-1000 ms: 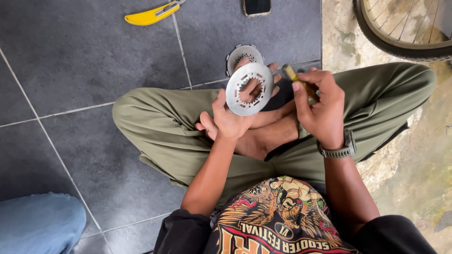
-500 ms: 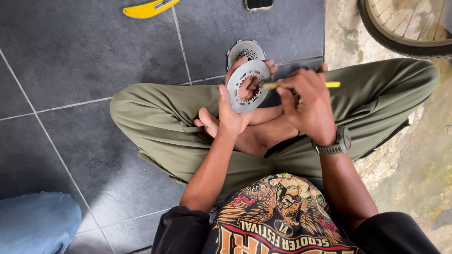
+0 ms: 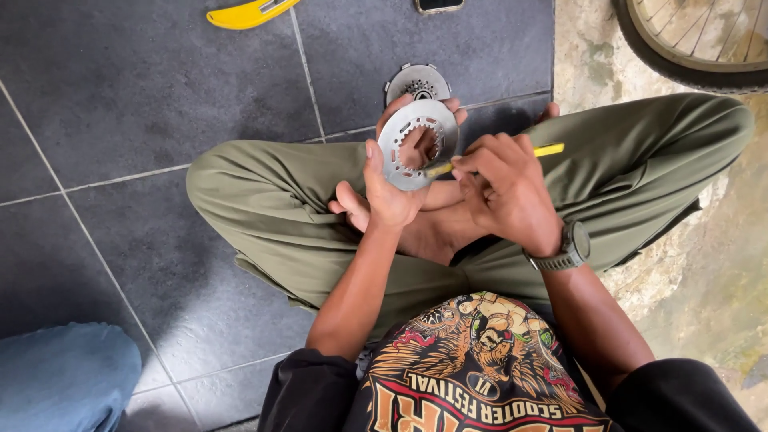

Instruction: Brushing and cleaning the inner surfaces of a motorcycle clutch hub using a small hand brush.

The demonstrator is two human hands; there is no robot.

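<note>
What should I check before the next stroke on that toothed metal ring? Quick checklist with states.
1. Left hand grips the toothed metal ring at its rim: ok.
2. Right hand holds the yellow tool firmly: ok.
3. Tool tip at the ring's inner teeth: cannot tell, fingers partly hide it.
4. Ring face turned to the camera: ok.
5. Second metal disc on the floor tiles, apart from the hands: ok.
6. Watch away from the ring: ok.
</note>
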